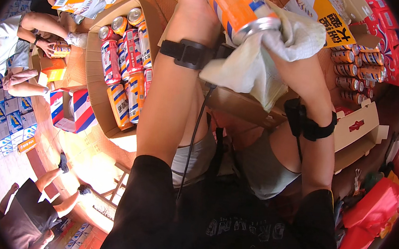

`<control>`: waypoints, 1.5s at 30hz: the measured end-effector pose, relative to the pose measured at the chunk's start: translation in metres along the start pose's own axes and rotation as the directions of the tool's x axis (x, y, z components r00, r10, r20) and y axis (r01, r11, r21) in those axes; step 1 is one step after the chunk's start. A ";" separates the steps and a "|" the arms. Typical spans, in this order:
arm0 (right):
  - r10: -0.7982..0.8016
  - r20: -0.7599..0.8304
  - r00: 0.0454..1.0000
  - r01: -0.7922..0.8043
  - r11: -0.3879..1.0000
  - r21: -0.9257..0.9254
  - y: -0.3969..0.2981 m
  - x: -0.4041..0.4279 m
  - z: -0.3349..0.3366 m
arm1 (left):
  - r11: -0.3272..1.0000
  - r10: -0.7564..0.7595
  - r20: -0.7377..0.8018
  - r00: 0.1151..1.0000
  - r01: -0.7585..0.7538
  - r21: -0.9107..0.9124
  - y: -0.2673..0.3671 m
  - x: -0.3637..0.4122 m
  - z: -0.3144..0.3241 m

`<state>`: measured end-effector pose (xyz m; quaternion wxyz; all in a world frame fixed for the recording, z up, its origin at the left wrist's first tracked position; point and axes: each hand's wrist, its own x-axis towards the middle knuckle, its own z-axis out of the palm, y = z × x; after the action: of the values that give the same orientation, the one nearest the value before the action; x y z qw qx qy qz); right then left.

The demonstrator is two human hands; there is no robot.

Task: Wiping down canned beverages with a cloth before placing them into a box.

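The heel and wrist of my left hand (194,17) are at the top, beside a large orange, white and blue drink can (234,8); its fingers lie beyond the picture's edge, so its grip is hidden. The can is tilted, with its silver end rim against a pale cloth (246,71). My right hand (279,62) is mostly hidden by this cloth, which is bunched around it at the can's end and hangs down in folds. Black straps with small devices circle both forearms.
An open carton (96,62) of orange and red cans stands left. More cans (359,67) stand in rows at the right, near an open empty carton (359,133). A co-worker (10,44) handles cans at the far left; another person (31,213) is lower left.
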<state>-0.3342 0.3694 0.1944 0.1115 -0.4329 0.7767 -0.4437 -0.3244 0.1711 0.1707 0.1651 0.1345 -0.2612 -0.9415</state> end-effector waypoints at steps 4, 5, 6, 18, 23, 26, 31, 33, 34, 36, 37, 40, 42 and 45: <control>-0.192 -0.173 0.966 0.165 0.973 -0.162 0.009 0.007 0.002 | 0.990 -0.022 -0.010 1.000 0.021 -0.141 -0.010 0.001 -0.006; -0.170 -0.245 0.955 0.154 0.985 -0.083 0.011 0.008 0.003 | 0.990 -0.022 -0.009 1.000 0.021 -0.140 -0.013 0.003 -0.009; -0.170 -0.246 0.954 0.154 0.985 -0.083 0.010 0.007 0.005 | 0.982 -0.027 0.017 0.999 0.030 -0.186 -0.014 0.005 -0.012; 0.310 0.182 0.933 -0.345 0.636 0.690 -0.014 -0.001 0.005 | 0.971 0.237 0.212 0.948 -0.229 -0.062 0.002 -0.012 0.011; 0.201 0.152 0.968 -0.252 0.784 0.567 0.019 0.008 0.021 | 0.765 0.530 0.295 0.795 -0.599 0.237 -0.010 -0.012 0.023; -0.078 -0.174 0.982 0.116 0.970 0.215 0.026 0.015 0.027 | 0.500 0.536 0.414 0.736 -0.671 0.547 -0.024 -0.035 0.046; 0.045 -0.079 0.996 -0.025 0.972 0.232 0.011 0.014 0.018 | 0.699 0.372 0.498 0.783 -0.589 0.405 -0.025 -0.017 0.033; 0.187 0.084 0.979 -0.204 0.928 0.311 0.002 0.010 0.010 | 0.920 0.172 0.407 0.897 -0.294 0.258 -0.022 -0.018 0.031; 0.268 0.141 0.953 -0.301 0.790 0.534 -0.004 0.007 0.006 | 0.981 0.072 0.452 0.889 -0.145 0.129 -0.021 -0.022 0.030; 0.314 0.242 0.918 -0.373 0.483 0.792 -0.005 0.004 -0.002 | 0.976 -0.111 0.473 0.874 0.185 -0.113 -0.018 -0.031 0.029; 0.314 0.242 0.918 -0.374 0.481 0.793 -0.008 0.004 -0.003 | 0.976 -0.113 0.472 0.875 0.187 -0.112 -0.017 -0.033 0.030; 0.414 0.223 0.883 -0.397 0.400 0.826 -0.007 0.003 -0.001 | 0.997 0.075 0.311 0.948 -0.071 -0.022 -0.012 -0.037 0.040; 0.370 0.246 0.896 -0.408 0.463 0.787 -0.001 0.009 0.000 | 0.964 0.225 0.252 0.941 -0.253 0.081 -0.020 -0.031 0.036; 0.375 0.293 0.880 -0.459 0.507 0.729 0.004 0.014 0.001 | 0.854 0.443 0.132 0.887 -0.463 0.237 -0.025 -0.026 0.033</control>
<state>-0.3440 0.3588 0.1938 0.4291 -0.1615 0.5792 -0.6740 -0.3183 0.2159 0.1887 0.3533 0.0556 -0.4130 -0.8376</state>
